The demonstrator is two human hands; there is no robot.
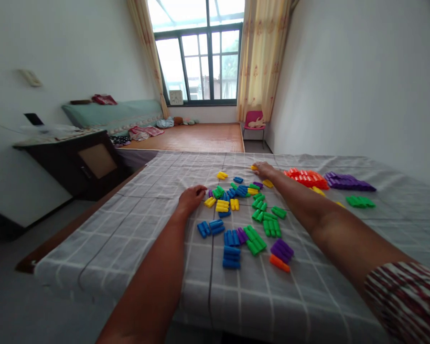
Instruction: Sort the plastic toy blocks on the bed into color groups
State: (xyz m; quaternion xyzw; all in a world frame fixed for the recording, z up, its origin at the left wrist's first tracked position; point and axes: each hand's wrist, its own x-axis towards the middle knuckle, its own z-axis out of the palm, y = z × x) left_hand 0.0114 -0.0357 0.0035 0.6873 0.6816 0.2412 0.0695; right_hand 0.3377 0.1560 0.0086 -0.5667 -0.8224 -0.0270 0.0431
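Note:
Small glossy plastic pieces, tube-like and side by side in clusters, lie on a grey checked cloth. My left hand [192,197] rests on the cloth left of the pile, its fingers curled together, beside a purple piece [210,193] and a yellow cluster [210,202]. Whatever its fingertips might hold is hidden. Farther out, my right hand [264,170] is closed on a yellow plastic piece [254,167] that shows at its fingertips. Another yellow piece [268,183] lies just below that hand. Blue clusters [231,256] and green clusters [255,240] lie nearer me.
At the right sit an orange row [304,178], a purple row [349,182] and a green group [360,201]. My right forearm crosses in front of some yellow pieces [318,191]. Beyond the cloth are a bed [200,136], a pink chair [254,117] and a dark cabinet [69,165].

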